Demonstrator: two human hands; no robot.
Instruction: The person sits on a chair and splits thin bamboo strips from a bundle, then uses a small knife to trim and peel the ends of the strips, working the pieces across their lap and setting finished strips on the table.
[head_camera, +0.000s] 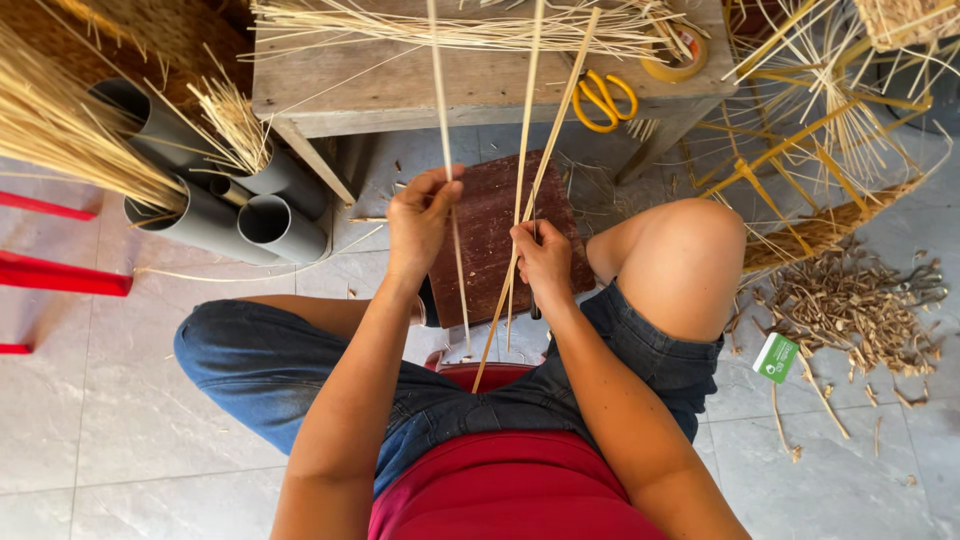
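- While seated on a low red stool over a grey tiled floor (120, 420), a person in denim shorts and a red top works thin bamboo strips, seen from above.
- Left hand (420, 222) is closed, pinching one pale strip (441, 100) that runs up toward 12 o'clock.
- Right hand (545, 262), just beside it at 3 o'clock, is clamped on two more strips (548, 150) and what looks like a dark tool handle, mostly hidden.
- Both hands sit apart but close, above a dark reddish wooden board (490, 215) lying on the floor between the knees.
- At 12 o'clock stands a worn wooden tabletop (400, 90) carrying a sheaf of loose strips, yellow-handled scissors (605, 98) and a roll of tape (678, 58).
- At 10 o'clock lie grey plastic pipes (215, 215) stuffed with straw-coloured splints.
- At 3 o'clock sits a half-woven bamboo frame (810, 150), with a heap of brown shavings (860, 310) and a small green-and-white packet (775, 358) below it.
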